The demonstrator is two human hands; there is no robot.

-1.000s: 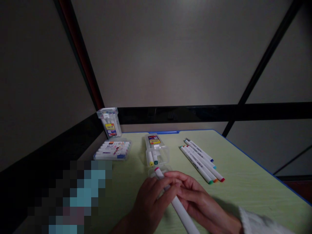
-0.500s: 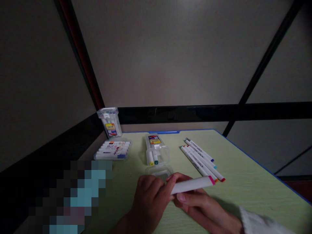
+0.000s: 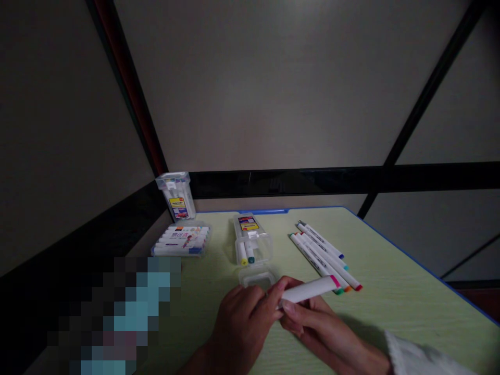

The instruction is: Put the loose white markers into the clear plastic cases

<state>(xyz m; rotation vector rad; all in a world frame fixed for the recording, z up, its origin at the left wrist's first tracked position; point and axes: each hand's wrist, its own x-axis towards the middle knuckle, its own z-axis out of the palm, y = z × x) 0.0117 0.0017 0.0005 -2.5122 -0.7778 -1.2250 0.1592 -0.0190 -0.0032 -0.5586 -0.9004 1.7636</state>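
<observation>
A white marker (image 3: 310, 290) with a pink end is held between both hands above the near part of the table. My left hand (image 3: 244, 320) is closed around its left end, which the fingers hide. My right hand (image 3: 326, 325) grips it from below, thumb pressed against the barrel. Just beyond lies a clear plastic lid (image 3: 258, 276), partly covered by my left hand. Farther back, an open clear marker case (image 3: 252, 237) lies on its side with a yellow-ended and a dark green-ended marker inside. To the right, several white markers (image 3: 322, 255) with coloured ends lie loosely side by side.
A flat pack of markers (image 3: 182, 241) lies at the left of the table (image 3: 390, 276). Behind it stands a closed clear case of markers (image 3: 177, 195). A wall rises past the table's blue far edge. A pixelated patch covers the lower left.
The pink end of the held marker has moved slightly left and up, tilting a little more. A green marker end behind it now shows. Both hands keep their grip.
</observation>
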